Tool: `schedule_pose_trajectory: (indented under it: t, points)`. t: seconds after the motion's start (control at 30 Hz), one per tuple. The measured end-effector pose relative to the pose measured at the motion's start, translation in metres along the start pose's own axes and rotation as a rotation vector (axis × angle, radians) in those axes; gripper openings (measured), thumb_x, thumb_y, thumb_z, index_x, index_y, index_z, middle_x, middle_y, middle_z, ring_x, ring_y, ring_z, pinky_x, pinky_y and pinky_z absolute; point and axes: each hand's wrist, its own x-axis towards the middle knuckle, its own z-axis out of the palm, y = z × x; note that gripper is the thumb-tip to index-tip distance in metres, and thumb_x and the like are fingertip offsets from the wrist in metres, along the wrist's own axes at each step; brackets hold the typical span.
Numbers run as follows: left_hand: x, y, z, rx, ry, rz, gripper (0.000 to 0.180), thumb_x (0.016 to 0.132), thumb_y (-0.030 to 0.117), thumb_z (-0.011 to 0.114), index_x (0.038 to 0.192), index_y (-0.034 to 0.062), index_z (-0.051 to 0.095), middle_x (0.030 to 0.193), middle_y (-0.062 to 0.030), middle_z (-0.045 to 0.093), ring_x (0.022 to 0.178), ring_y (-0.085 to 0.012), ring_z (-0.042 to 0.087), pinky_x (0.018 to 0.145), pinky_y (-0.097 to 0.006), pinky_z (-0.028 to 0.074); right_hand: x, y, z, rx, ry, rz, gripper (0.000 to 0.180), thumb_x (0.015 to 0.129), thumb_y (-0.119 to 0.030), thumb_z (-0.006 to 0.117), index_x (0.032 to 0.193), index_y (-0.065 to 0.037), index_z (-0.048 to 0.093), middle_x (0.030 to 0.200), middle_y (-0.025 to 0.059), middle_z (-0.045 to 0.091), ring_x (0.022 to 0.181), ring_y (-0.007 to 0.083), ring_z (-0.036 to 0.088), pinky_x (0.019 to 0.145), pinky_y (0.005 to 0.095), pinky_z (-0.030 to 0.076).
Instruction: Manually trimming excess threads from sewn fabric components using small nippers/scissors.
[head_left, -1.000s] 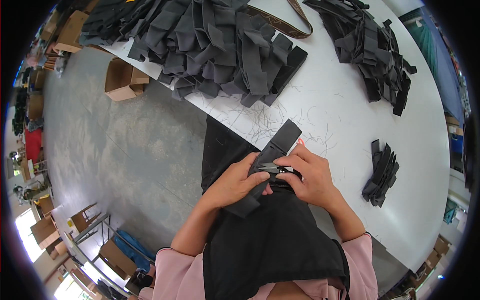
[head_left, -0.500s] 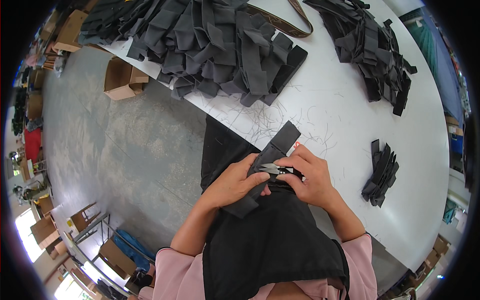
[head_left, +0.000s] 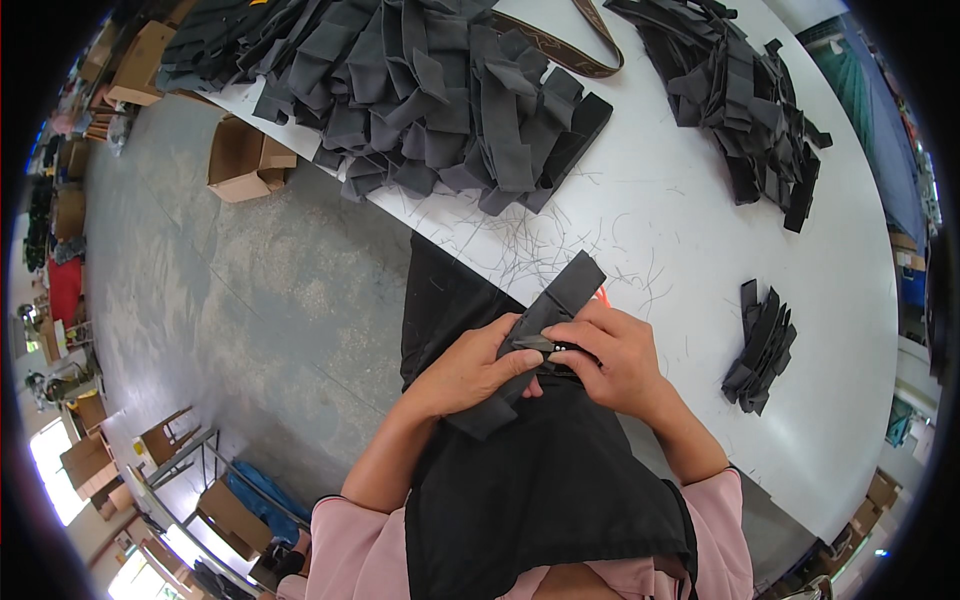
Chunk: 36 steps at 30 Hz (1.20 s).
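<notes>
My left hand (head_left: 468, 368) grips a dark grey fabric strip (head_left: 572, 283), thumb on top and fingers underneath. The strip slants from over my apron up past the table's near edge. In my right hand (head_left: 618, 355) is a pair of small thread snips (head_left: 536, 343), pinched between thumb and fingers. Their metal blades lie against the strip beside my left thumb, and they look closed together. My palm hides most of their handles. Something orange-red (head_left: 602, 296) shows just behind my right fingers.
A large heap of grey strips (head_left: 420, 110) covers the table's far left. Another pile (head_left: 740, 100) lies far right, a small bundle (head_left: 760, 352) nearer. Thread clippings litter the white table (head_left: 660, 230). A brown patterned strap (head_left: 560, 50) lies behind. A cardboard box (head_left: 240, 165) sits on the floor.
The snips' blades, spread apart before, have come together at the strip. My right hand has shifted slightly left, and the strip's upper end has dropped a little.
</notes>
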Motion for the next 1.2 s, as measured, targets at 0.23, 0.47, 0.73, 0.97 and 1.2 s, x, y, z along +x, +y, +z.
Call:
schedule_pose_trajectory:
  t: [0.23,0.47,0.73,0.97,1.2]
  points:
    - [0.003,-0.004,0.000,-0.122,0.015,0.030,0.032,0.094,0.021,0.052,0.115,-0.0018,0.044,0.090,-0.0113,0.063,0.078,-0.0144,0.063,0.071,-0.026,0.050,-0.007,-0.003,0.004,0.095,0.101,0.047,0.021,0.071,-0.003,0.068,0.091,-0.009,0.066,0.074,0.0029,0.053,0.059,0.0172,0.052,0.051,0.0274,0.040]
    - [0.017,-0.002,-0.006,-0.614,0.213,0.172,0.042,0.095,0.030,0.048,0.124,0.0037,0.034,0.117,-0.0175,0.055,0.091,-0.0211,0.061,0.075,-0.035,0.054,-0.001,-0.002,0.018,0.269,0.246,0.224,0.022,0.070,0.001,0.069,0.091,-0.004,0.066,0.070,0.0060,0.050,0.057,0.0160,0.047,0.052,0.0253,0.039]
    - [0.026,0.001,-0.014,-0.718,0.377,0.192,0.034,0.097,0.031,0.043,0.122,0.0088,0.037,0.110,-0.0149,0.057,0.087,-0.0201,0.061,0.071,-0.035,0.055,-0.028,-0.015,0.020,0.015,0.057,0.151,0.025,0.067,-0.009,0.073,0.091,-0.009,0.065,0.073,0.0032,0.052,0.058,0.0198,0.052,0.052,0.0290,0.041]
    - [0.026,0.009,-0.013,-0.699,0.312,0.103,0.035,0.097,0.032,0.042,0.123,0.0089,0.037,0.109,-0.0145,0.057,0.086,-0.0196,0.060,0.068,-0.036,0.056,-0.019,-0.011,0.016,-0.143,-0.046,0.002,0.025,0.068,-0.013,0.072,0.092,-0.012,0.063,0.075,0.0013,0.050,0.057,0.0192,0.049,0.051,0.0307,0.039]
    - [0.026,0.008,-0.012,-0.692,0.214,-0.027,0.038,0.096,0.035,0.044,0.124,0.0091,0.036,0.108,-0.0147,0.057,0.085,-0.0194,0.060,0.067,-0.037,0.055,-0.015,0.000,0.008,-0.061,-0.145,-0.102,0.024,0.068,-0.014,0.072,0.091,-0.014,0.064,0.075,-0.0002,0.050,0.058,0.0199,0.049,0.053,0.0317,0.040]
